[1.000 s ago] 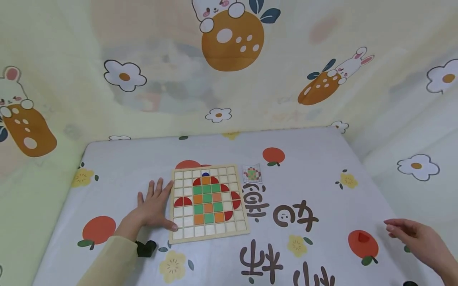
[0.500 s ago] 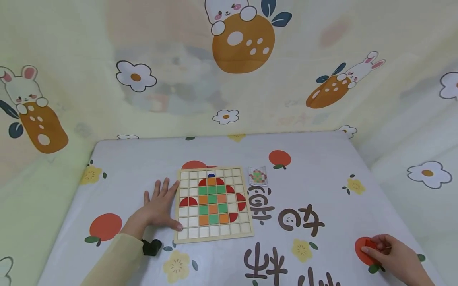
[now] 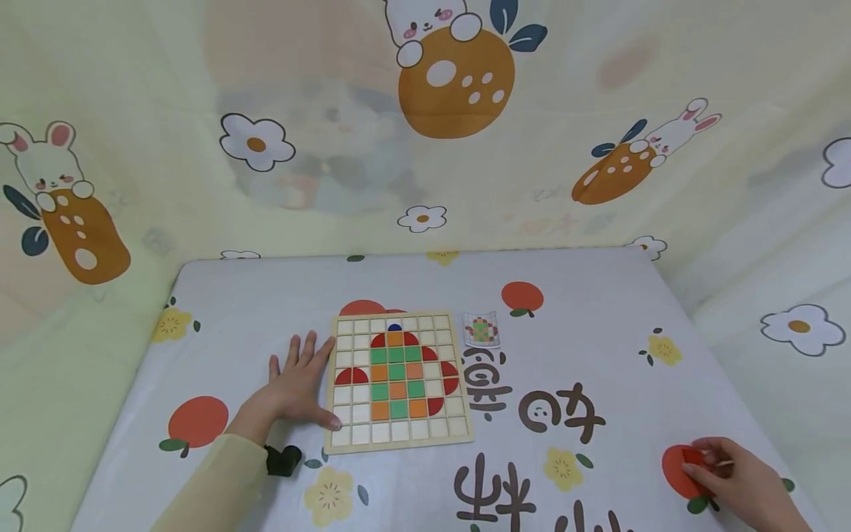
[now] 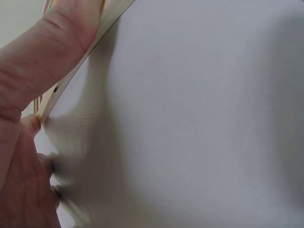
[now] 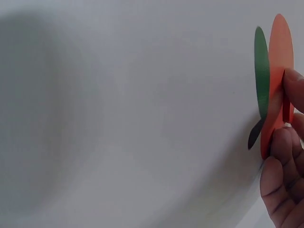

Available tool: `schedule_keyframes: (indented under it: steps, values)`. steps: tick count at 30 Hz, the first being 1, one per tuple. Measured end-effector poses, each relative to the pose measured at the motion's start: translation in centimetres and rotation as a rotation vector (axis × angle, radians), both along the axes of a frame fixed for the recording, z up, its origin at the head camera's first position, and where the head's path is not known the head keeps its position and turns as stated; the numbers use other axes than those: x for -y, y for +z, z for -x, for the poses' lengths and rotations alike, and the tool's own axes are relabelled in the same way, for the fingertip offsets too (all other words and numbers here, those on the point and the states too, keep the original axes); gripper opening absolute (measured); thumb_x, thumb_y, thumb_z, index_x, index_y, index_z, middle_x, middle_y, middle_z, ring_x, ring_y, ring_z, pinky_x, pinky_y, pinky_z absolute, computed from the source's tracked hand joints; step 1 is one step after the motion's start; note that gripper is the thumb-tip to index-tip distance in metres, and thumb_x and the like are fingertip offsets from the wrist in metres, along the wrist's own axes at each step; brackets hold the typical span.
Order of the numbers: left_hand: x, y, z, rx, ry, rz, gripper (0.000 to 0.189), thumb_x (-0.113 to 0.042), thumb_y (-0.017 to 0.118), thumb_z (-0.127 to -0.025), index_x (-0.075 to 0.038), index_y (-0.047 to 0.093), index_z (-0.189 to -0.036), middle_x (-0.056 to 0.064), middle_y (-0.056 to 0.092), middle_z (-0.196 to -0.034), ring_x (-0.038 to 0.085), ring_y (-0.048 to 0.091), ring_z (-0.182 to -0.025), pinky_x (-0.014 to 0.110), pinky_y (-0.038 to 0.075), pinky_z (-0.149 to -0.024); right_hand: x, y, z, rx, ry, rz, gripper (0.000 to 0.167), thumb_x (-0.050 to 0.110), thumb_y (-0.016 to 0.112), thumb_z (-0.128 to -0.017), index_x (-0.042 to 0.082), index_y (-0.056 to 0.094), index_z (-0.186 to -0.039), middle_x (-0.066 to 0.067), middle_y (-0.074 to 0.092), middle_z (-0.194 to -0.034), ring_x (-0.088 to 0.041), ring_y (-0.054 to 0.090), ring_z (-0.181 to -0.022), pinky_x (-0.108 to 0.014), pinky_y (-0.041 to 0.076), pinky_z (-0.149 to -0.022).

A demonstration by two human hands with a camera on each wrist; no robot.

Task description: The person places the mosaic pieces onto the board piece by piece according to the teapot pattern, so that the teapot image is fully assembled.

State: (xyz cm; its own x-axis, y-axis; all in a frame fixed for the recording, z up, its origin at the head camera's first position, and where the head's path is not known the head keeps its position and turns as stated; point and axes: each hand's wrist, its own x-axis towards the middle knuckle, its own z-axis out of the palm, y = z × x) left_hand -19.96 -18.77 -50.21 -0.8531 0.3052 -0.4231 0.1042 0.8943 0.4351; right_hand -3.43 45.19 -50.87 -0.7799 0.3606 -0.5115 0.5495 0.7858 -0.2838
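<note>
A wooden grid board [image 3: 435,436] lies on the table, with green, orange and red tiles in several of its cells and a blue half-round piece [image 3: 395,327] near its top. My left hand [image 3: 292,388] rests along the board's left edge, fingers spread, the thumb over its lower left corner; in the left wrist view the thumb [image 4: 52,52] touches the board's rim. Over a printed red fruit at the right, my right hand [image 3: 747,476] pinches a small red tile [image 3: 694,461] between thumb and fingers. The right wrist view shows that tile edge-on; its full shape is hidden.
A small pattern card [image 3: 482,329] lies just right of the board's upper corner. Fruits, flowers and dark lettering are printed on the white tablecloth [image 3: 578,295]. A black object [image 3: 284,461] sits beside the left wrist. Printed curtains stand behind the table and at its sides.
My right hand has moved left and down onto the red tile and now pinches it. The left hand stays at the board. The whole view has shifted slightly.
</note>
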Motion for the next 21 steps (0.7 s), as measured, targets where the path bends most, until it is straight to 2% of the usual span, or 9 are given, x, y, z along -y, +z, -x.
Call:
schedule_keyframes:
  steps: [5,12,21]
  values:
    - [-0.06,0.12,-0.06,0.004,0.006,0.005,0.141,-0.049,0.096,-0.057,-0.011,0.013,-0.165,0.025,-0.003,-0.171,0.052,-0.011,-0.155,0.080,-0.006,-0.116,-0.07,0.06,-0.04,0.017,-0.046,0.002,0.080,0.033,0.084,-0.086,-0.022,0.043,-0.127,-0.029,0.061,-0.100,-0.030,0.060,-0.085,-0.038,0.062,-0.069]
    - [-0.15,0.25,-0.07,0.003,0.004,0.011,0.140,-0.048,0.096,-0.058,-0.010,0.013,-0.165,0.026,-0.003,-0.171,0.053,-0.010,-0.155,0.080,-0.006,-0.116,-0.27,-0.05,0.02,0.024,-0.059,0.015,0.082,0.035,0.083,-0.086,-0.022,0.044,-0.128,-0.025,0.063,-0.096,-0.028,0.059,-0.084,-0.035,0.060,-0.068]
    - [-0.07,0.17,-0.04,0.007,0.006,0.011,0.140,-0.048,0.096,-0.059,-0.010,0.013,-0.165,0.026,-0.003,-0.171,0.052,-0.010,-0.155,0.079,-0.006,-0.116,0.48,0.65,0.88,0.011,0.017,0.021,0.086,0.042,0.083,-0.085,-0.022,0.047,-0.129,-0.025,0.067,-0.098,-0.023,0.061,-0.081,-0.036,0.061,-0.068]
